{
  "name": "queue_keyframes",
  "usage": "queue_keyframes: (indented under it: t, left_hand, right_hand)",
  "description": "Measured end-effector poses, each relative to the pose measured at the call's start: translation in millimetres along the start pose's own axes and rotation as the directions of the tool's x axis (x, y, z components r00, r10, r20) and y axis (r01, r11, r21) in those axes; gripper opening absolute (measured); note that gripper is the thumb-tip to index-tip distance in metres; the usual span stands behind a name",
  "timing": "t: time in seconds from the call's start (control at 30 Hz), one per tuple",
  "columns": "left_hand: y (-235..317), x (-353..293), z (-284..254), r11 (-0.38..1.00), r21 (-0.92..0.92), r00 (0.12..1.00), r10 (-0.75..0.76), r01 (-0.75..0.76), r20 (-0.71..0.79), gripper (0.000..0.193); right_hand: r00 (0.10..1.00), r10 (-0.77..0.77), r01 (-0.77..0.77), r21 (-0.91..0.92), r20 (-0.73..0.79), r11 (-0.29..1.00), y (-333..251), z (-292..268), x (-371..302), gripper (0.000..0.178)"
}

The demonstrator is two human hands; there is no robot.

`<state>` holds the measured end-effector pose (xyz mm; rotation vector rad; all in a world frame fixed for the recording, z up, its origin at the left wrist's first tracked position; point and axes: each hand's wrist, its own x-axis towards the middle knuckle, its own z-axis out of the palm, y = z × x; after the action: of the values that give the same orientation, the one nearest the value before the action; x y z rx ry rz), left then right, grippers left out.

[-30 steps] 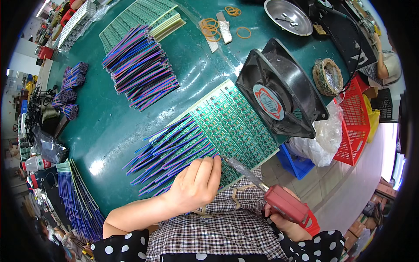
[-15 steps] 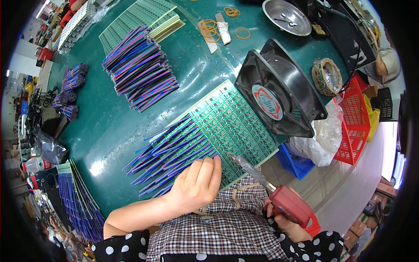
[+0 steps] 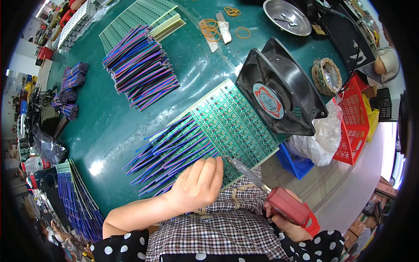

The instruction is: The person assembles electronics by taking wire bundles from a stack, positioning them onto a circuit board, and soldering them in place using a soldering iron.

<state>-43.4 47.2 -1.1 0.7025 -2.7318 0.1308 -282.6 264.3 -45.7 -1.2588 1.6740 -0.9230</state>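
A green circuit board panel (image 3: 238, 115) lies at a slant on the table edge before me. Rows of blue, black and pink wires (image 3: 168, 153) stretch leftward from its left half. My left hand (image 3: 198, 182) is closed in a pinch over the near part of the board, at the end of a wire; its fingers partly hide that wire. In my right hand (image 3: 286, 225) is a red soldering gun (image 3: 288, 205), whose tip points at the board just right of my left fingertips. The gun's body hides some of my right fingers.
A black fan (image 3: 279, 91) stands against the board's far right edge. Beyond the board lie a wire pile (image 3: 139, 67) and stacked boards (image 3: 139, 19). Rubber bands (image 3: 210, 29), a metal bowl (image 3: 287, 17) and a tape-like roll (image 3: 326, 77) sit farther back. Red crate (image 3: 351, 124) at right.
The soldering gun has shifted slightly left, bringing its tip closer to my left fingertips. My left hand has barely moved, and the board lies as before.
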Motion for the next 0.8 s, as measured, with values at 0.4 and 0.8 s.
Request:
queue_keyframes:
  t: [0.4,0.8]
  left_hand:
    - [4.7,0.0,1.2,0.998,0.058,0.999,0.002,-0.004,0.035,0.032]
    - [6.3,-0.9,2.1,0.998,0.062,1.0,-0.007,0.006,0.028,0.033]
  right_hand:
    - [0.907,-0.418,0.42,-0.155,0.047,0.894,-4.4,0.5,27.2,0.075]
    - [0.962,-0.271,0.271,-0.011,-0.016,0.963,4.8,5.6,10.3,0.07]
